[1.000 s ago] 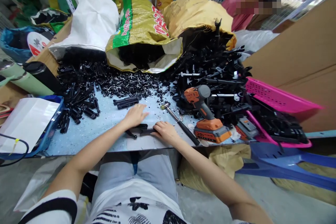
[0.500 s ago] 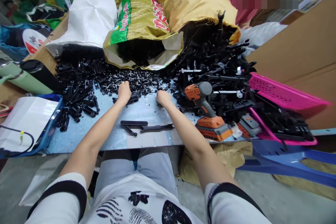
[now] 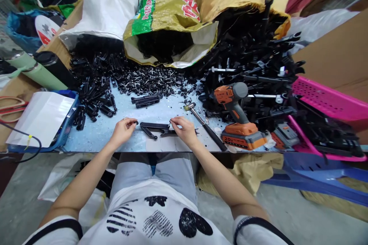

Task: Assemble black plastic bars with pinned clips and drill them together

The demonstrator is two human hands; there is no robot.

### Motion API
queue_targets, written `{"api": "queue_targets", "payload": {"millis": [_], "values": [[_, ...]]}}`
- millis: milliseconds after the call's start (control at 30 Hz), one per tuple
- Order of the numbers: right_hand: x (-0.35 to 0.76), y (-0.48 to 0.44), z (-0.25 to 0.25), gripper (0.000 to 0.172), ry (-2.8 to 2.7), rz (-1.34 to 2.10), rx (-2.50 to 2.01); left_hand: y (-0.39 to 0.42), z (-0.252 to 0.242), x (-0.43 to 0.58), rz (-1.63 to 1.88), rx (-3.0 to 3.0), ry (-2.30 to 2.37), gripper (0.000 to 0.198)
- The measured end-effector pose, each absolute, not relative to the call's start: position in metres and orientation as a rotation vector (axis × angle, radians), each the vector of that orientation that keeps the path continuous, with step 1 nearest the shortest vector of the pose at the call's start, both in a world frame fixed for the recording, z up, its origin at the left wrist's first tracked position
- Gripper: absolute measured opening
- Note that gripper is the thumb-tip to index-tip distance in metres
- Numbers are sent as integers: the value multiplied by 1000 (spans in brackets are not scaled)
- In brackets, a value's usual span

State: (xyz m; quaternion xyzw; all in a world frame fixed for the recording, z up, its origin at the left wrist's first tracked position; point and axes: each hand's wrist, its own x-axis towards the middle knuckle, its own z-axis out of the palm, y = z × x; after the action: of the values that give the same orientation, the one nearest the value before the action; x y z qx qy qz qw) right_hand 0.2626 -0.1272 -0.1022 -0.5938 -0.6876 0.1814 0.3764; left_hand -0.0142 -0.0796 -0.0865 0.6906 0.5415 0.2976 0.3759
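In the head view my left hand [image 3: 123, 131] pinches a small black part between thumb and fingertips, just beyond the left end of a black handle [image 3: 155, 125]. The handle lies near the table's front edge, with a short black arm [image 3: 148, 133] angled out from its left end. My right hand [image 3: 184, 130] is closed over the handle's right end, its fingertips pinching a tiny dark piece too small to name. Partly under that hand lies a black open-ended wrench [image 3: 168, 133]. Farther back rest a few black handle pieces [image 3: 147, 100].
A hammer [image 3: 207, 126] and an orange cordless impact driver [image 3: 234, 115] stand to the right. Behind are heaps of small pins [image 3: 156, 80] and black wrenches [image 3: 255, 72], spilling from sacks [image 3: 172, 7]. A pink basket [image 3: 330, 99] is far right, a blue tray [image 3: 71, 101] left.
Both hands have drawn back from the pile of small parts to the handle near the front edge. The hammer, hidden behind my right arm before, now shows. The view has shifted.
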Motion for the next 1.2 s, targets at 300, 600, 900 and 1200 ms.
{"api": "queue_targets", "payload": {"millis": [300, 600, 900, 1200], "values": [[266, -141, -102, 30, -2017, 307, -1508, -63, -44, -3, 99, 2470, 1312, 28], [267, -133, -100, 21, -2021, 155, -1343, -62, -52, 23, -87, 2653, 1266, 21], [279, -130, -96, 21, -2118, 88, -1369, -84, -107, 1, 528, 2855, 1179, 28], [281, -119, -101, 24, -2303, 78, -1231, -81, -107, -1, 694, 2860, 1126, 28]]}}
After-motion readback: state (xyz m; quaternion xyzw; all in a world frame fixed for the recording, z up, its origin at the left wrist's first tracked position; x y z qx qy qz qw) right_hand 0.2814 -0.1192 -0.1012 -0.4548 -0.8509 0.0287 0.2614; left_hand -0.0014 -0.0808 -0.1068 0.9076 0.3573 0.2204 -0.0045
